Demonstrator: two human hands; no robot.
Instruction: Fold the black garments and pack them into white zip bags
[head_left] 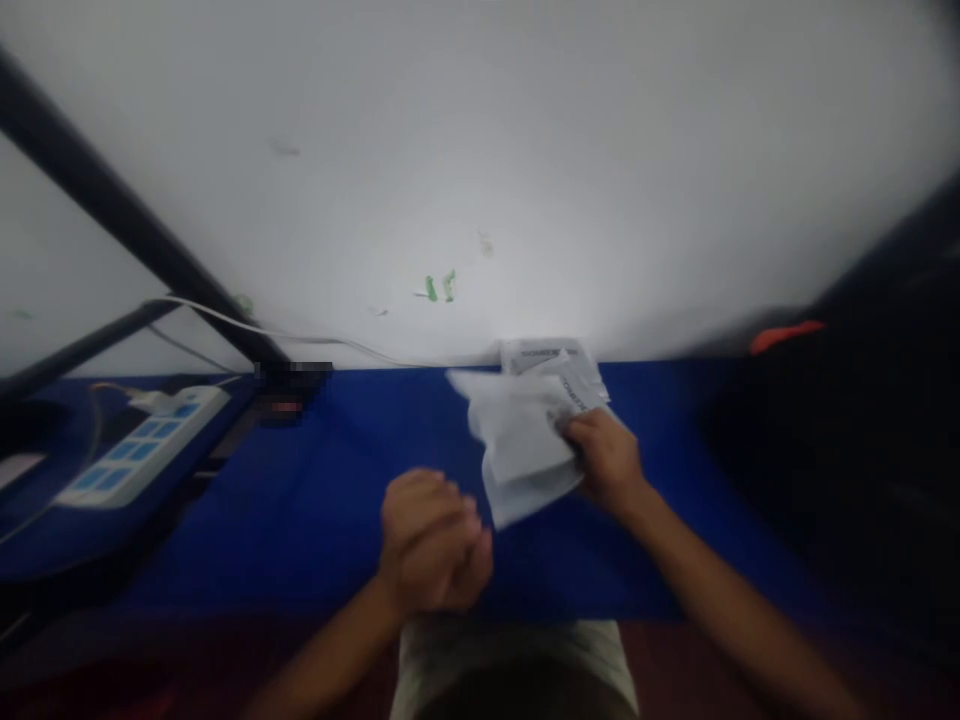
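Observation:
A pale, thin plastic bag (521, 440) hangs at a slant over the blue table, pinched at its right side by my right hand (609, 460). Behind it, against the wall, lie more flat bags with dark lettering (544, 355). My left hand (431, 540) is curled closed near the table's front edge, to the left of the bag and apart from it. Whatever may be inside its fingers is hidden.
On the left a white power strip (142, 450) with blue sockets has a plug and cable in it. A dark object (289, 392) sits by the wall. Dark frame bars cross the left side. An orange item (786, 336) shows at the right.

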